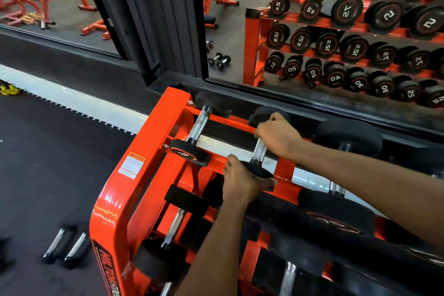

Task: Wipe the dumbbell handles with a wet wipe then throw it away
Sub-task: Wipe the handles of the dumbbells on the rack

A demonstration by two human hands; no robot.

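A small black dumbbell with a knurled steel handle (260,151) lies on the top shelf of the orange rack (144,149). My right hand (276,138) is curled round the far part of that handle. My left hand (240,181) grips the dumbbell's near black head (257,170) from below and beside. No wipe shows; my right fingers may hide it. A second small dumbbell (199,127) lies to the left on the same shelf, untouched.
Larger dumbbells (348,137) fill the rack to the right and the lower shelves. A mirror (240,38) behind the rack reflects it and a person. Two small dumbbells (64,246) lie on the black floor mat at the lower left.
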